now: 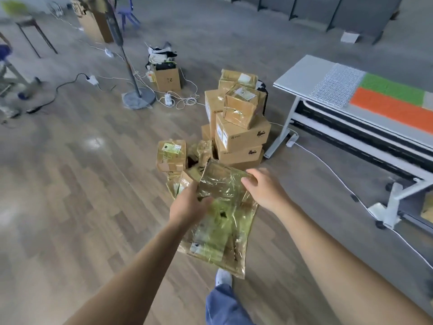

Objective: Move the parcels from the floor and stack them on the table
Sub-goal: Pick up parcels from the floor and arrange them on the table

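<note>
A flat parcel [222,221], wrapped in glossy clear tape, is held in the air by both hands, above the wooden floor [77,184] and just in front of the person's foot. Whether it is a single packet or two held together cannot be told through the shiny wrapping.

The left hand [189,204] is clamped on the parcel's left edge. Its thumb is laid over the top face and its fingers are tucked beneath, out of sight. The right hand [264,188] is closed on the far right corner, with the fingers curled over the upper edge and the back of the hand turned to the camera. The two hands are kept apart, and the width of the parcel is spanned between them.

Just beyond the held parcel, a pile of cardboard parcels [239,134] is seen on the floor. The larger boxes are stacked at the back and smaller taped ones lie loose at the front.

The table [311,73] stands to the right, well apart from the hands. Its top is partly covered by a sheet of bubble wrap [337,84], a green mat [391,89] and an orange mat [386,106]. No parcel is seen on the part of it in view.
</note>
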The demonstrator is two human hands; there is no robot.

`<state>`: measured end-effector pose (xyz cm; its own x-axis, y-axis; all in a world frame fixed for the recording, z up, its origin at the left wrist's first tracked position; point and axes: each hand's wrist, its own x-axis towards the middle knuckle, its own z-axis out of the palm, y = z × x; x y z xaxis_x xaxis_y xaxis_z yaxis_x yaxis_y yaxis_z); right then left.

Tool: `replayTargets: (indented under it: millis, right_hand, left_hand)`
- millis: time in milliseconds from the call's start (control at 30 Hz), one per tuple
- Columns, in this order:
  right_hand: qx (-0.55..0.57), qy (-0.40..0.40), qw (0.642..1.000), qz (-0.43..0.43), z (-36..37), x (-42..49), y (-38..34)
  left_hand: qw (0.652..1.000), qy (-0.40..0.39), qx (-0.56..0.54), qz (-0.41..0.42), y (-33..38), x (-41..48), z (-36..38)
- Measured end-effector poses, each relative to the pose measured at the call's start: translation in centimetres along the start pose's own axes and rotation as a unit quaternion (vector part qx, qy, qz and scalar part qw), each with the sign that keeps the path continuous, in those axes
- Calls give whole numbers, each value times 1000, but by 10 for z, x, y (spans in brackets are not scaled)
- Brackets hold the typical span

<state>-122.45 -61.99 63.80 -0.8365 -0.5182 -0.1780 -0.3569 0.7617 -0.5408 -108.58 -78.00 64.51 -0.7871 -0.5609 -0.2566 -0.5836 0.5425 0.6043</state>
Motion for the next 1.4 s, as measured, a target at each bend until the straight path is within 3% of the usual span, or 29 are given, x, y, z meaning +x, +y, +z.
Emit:
replayTargets:
  millis: [300, 633, 867, 1233, 1400]
  right_hand:
    - [21, -64, 998, 11, 0, 170, -27]
    - [50, -88, 991, 91, 34, 321, -47]
    - [4, -174, 978, 110, 78, 404, -63]
    - [-43, -332, 936, 106, 145, 517, 30]
    - [-73, -381, 920, 63, 187, 570, 104]
  left_hand:
    - [999, 4, 33, -10, 10, 165, -38]
    - [994, -22, -68, -88, -37, 334, -40]
    - [974, -7, -138, -181, -65, 423, -29]
    - [918, 9, -190, -348, -72, 493, 90]
    - [865, 65, -225, -445, -57, 519, 181]
